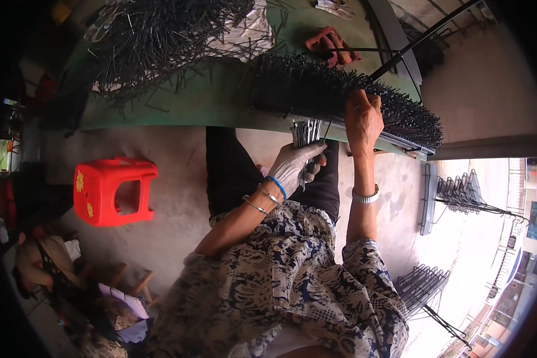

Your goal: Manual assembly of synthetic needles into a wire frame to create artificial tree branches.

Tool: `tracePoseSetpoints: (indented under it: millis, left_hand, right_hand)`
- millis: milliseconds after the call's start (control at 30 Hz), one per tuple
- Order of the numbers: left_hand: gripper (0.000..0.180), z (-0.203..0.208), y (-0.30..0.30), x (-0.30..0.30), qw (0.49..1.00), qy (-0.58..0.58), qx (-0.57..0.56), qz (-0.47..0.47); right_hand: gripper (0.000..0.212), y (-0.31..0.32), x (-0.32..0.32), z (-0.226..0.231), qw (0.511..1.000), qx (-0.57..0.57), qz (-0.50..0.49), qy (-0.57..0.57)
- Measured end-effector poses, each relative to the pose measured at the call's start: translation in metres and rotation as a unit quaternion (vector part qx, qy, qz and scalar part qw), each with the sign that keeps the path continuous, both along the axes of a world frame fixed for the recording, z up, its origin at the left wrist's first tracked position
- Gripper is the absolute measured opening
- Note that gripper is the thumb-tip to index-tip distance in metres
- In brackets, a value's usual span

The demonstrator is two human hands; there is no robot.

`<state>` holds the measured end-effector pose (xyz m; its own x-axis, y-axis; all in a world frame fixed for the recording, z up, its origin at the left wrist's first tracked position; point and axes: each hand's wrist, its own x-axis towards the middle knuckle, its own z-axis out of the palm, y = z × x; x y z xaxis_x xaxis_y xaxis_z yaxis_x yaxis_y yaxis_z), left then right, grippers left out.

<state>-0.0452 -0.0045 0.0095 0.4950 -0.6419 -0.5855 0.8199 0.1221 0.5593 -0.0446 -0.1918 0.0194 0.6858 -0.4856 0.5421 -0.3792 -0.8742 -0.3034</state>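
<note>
Along the near edge of the green table (185, 115): a long black rack (292, 97), its top crowded with short dark rods (409, 113) standing close like brush bristles.
Rod bundle (306, 131): a fistful of thin, straight metal rods, grey with a dull shine, slightly fanned at the top, just off the table edge and above the worker's dark trousers (230, 170).
Left hand (295, 164): in a pale knitted glove, smudged grey at the fingers, wrapped around the bundle.
Right hand (364, 121): bare, fingers drawn narrow and bunched against the rack's rods; from where I stand I cannot tell whether one is pinched there.
Loose heap (155, 42): black rods tangled every which way, partly on a creased whitish cloth (244, 37), strays scattered on the tabletop.
Rust-red cloth (331, 45): crumpled, beyond the rack.
Stool (101, 191): glossy red plastic, rounded corners, yellow flower shapes on its seat.
Floor (182, 221): grey, blotchy concrete.
Bright side: bent-wire frames (462, 191) in dark rows, on the right.
Shadowed corner: another person (53, 262), lower left.
</note>
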Motion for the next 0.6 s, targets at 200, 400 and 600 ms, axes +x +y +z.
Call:
tracePoseSetpoints:
  millis: [200, 400, 600]
  left_hand:
    - [0.018, -0.003, 0.0, -0.001, 1.0, -0.001, 0.008, -0.004]
    - [0.023, -0.019, -0.004, -0.002, 1.0, 0.021, -0.012, -0.009]
    - [0.023, -0.018, -0.008, -0.001, 0.997, 0.061, -0.04, 0.031]
  right_hand:
    - [0.015, -0.003, -0.024, 0.001, 0.978, 0.135, 0.158, -0.004]
    - [0.007, 0.016, -0.05, 0.02, 0.823, 0.499, 0.272, 0.013]
    - [0.004, 0.008, -0.035, 0.022, 0.932, 0.304, 0.114, -0.162]
